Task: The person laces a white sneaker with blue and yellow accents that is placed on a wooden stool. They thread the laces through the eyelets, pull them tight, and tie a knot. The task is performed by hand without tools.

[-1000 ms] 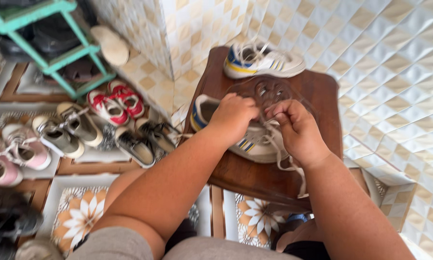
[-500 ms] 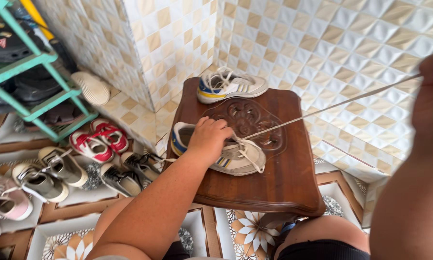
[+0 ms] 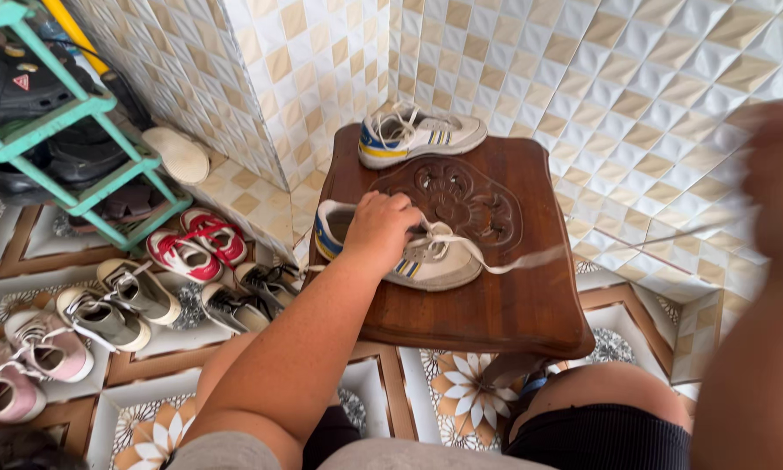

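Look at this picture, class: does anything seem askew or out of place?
Yes. A white lace trails loose out of the near shoe across the stool, while the left hand pins the shoe. On the floor, one pale sandal lies alone by the wall, apart from the paired shoes.

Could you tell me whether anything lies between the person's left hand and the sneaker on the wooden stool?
Nothing visible does: the left hand rests directly on the near sneaker, at its lacing, on the stool.
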